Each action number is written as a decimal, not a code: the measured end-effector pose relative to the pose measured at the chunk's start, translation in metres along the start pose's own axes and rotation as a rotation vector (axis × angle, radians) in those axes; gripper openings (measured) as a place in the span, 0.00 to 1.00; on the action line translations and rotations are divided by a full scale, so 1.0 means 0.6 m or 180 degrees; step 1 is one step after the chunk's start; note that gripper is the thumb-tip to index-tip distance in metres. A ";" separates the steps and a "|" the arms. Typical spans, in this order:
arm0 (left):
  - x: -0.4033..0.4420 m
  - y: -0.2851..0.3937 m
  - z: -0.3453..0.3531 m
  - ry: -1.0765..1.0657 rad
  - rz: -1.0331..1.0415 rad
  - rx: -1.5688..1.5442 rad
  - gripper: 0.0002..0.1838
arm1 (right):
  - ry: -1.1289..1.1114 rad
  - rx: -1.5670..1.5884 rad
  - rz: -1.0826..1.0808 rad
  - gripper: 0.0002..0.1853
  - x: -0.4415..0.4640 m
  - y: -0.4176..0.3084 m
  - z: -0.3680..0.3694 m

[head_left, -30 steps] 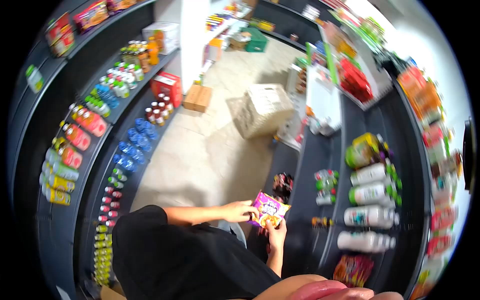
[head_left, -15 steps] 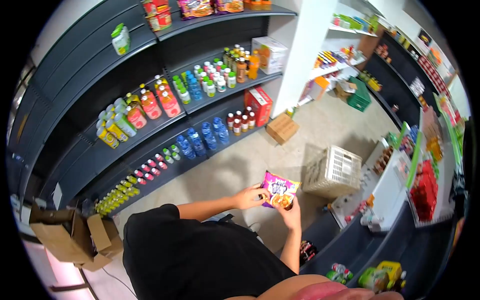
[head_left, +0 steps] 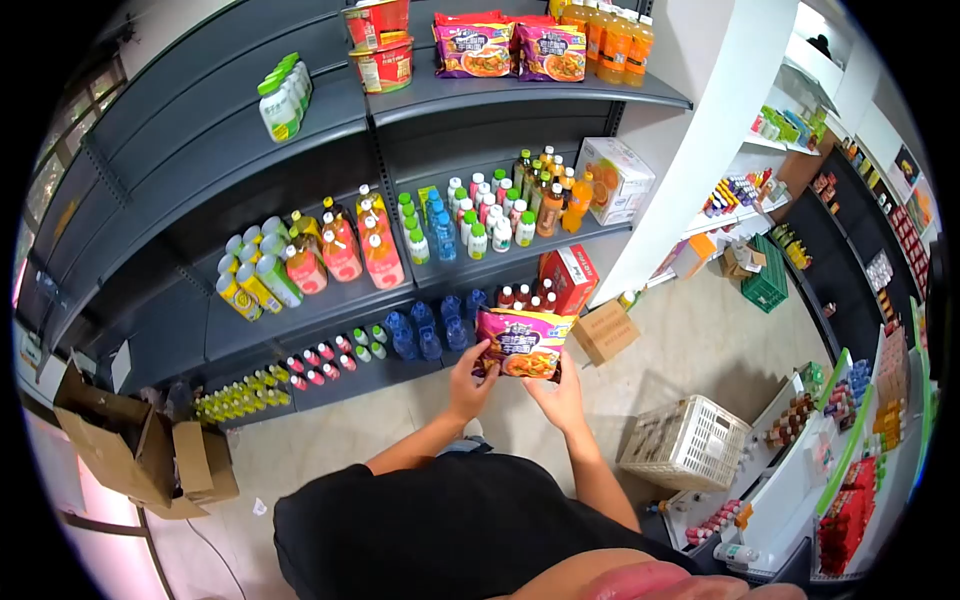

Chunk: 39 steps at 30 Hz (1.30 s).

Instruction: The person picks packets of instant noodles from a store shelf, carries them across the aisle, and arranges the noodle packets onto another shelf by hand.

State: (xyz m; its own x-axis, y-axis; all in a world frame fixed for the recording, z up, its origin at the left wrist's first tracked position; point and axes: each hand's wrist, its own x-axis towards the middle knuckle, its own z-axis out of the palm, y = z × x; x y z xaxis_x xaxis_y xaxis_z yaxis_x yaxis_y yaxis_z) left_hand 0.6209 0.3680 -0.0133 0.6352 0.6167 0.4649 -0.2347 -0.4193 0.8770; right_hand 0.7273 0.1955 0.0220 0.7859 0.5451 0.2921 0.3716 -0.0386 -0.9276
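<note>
A purple and yellow packet of instant noodles point(head_left: 522, 343) is held up in front of me, its printed front facing me. My left hand point(head_left: 468, 383) grips its lower left edge, and my right hand point(head_left: 559, 396) closes on its lower right corner. Behind the packet, partly covered by it, are blue bottles point(head_left: 403, 335) and dark red bottles point(head_left: 547, 301) on the bottom shelf. Similar noodle packets point(head_left: 474, 50) stand in a row on the top shelf, between red noodle cups point(head_left: 385, 68) and orange drink bottles point(head_left: 615, 48).
Grey shelving point(head_left: 450, 100) with several rows of bottles and cans runs across the front. A small carton point(head_left: 606, 333) sits on the floor by the white pillar point(head_left: 697, 150). A white plastic crate point(head_left: 687, 440) stands to my right, and opened cardboard boxes point(head_left: 110, 440) lie at the left.
The packet and both my hands have moved forward toward the shelves. My view has turned from the right toward the shelving, so more of the top shelf shows. Both hands keep hold.
</note>
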 end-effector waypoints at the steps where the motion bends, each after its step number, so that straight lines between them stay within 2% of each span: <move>1: 0.030 -0.012 -0.007 0.0095 0.0082 0.0034 0.27 | -0.0086 -0.0004 -0.0151 0.44 0.030 0.006 0.014; 5: 0.159 -0.046 -0.035 0.0429 0.0580 0.0222 0.25 | -0.0257 -0.0081 -0.0647 0.48 0.180 -0.022 0.035; 7: 0.237 -0.058 -0.048 0.0382 0.0929 0.0384 0.26 | -0.0074 -0.0295 -0.0907 0.47 0.252 -0.036 0.047; 8: 0.293 -0.045 -0.048 0.0436 0.1308 0.0424 0.23 | 0.0040 -0.0210 -0.0999 0.47 0.286 -0.051 0.052; 9: 0.343 -0.030 -0.048 0.0440 0.1401 0.0409 0.22 | 0.0161 -0.0116 -0.1069 0.47 0.318 -0.073 0.057; 10: 0.395 -0.030 -0.040 0.0687 0.1683 0.0640 0.20 | 0.0223 0.0092 -0.1066 0.47 0.350 -0.083 0.059; 11: 0.446 0.003 -0.038 0.0730 0.1869 0.0562 0.20 | 0.0286 0.0304 -0.1070 0.47 0.385 -0.093 0.057; 12: 0.493 0.014 -0.037 0.0850 0.2047 0.0765 0.19 | 0.0237 -0.0020 -0.1481 0.48 0.429 -0.107 0.047; 13: 0.534 0.065 -0.042 0.0885 0.2182 0.0743 0.19 | 0.0018 -0.0017 -0.1702 0.47 0.467 -0.149 0.035; 14: 0.587 0.112 -0.039 0.1159 0.2612 0.0629 0.18 | -0.0400 0.0019 -0.1858 0.48 0.515 -0.165 0.022; 15: 0.627 0.120 -0.041 0.1212 0.2215 0.0445 0.18 | -0.0507 -0.0085 -0.2028 0.49 0.553 -0.214 0.015; 17: 0.713 0.171 -0.057 0.1580 0.2344 0.1108 0.18 | -0.0496 -0.0383 -0.2259 0.52 0.639 -0.263 0.013; 21: 0.853 0.202 -0.068 0.1184 0.2114 0.1414 0.19 | -0.0224 -0.0188 -0.2354 0.52 0.805 -0.280 0.034; 23: 0.897 0.192 -0.062 0.1022 0.1764 0.1712 0.18 | -0.0390 -0.0133 -0.2467 0.48 0.866 -0.270 0.028; 25: 0.921 0.156 -0.063 0.0680 0.1626 0.2254 0.17 | -0.0225 -0.0465 -0.2927 0.35 0.935 -0.225 0.033; 27: 0.920 0.155 -0.047 0.0266 0.1494 0.2621 0.17 | -0.0299 -0.0523 -0.2655 0.31 0.963 -0.199 0.034; 32: 0.916 0.184 -0.021 0.0216 0.0798 0.2490 0.19 | 0.0375 -0.0519 -0.2878 0.30 0.968 -0.196 0.050; 35: 0.921 0.153 -0.030 0.0226 0.1072 0.2338 0.17 | 0.0724 -0.0836 -0.2898 0.28 0.971 -0.185 0.068; 39: 0.920 0.156 -0.025 0.0266 0.0997 0.2498 0.14 | 0.0851 -0.1018 -0.3034 0.30 0.976 -0.175 0.078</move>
State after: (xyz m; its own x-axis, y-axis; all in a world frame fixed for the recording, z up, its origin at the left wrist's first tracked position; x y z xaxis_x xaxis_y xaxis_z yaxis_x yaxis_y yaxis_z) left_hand 0.9386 0.6793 0.3270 0.5622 0.4293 0.7068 0.2074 -0.9006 0.3821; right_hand 1.1252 0.5576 0.2794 0.1669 0.2641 0.9499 0.9791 0.0693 -0.1913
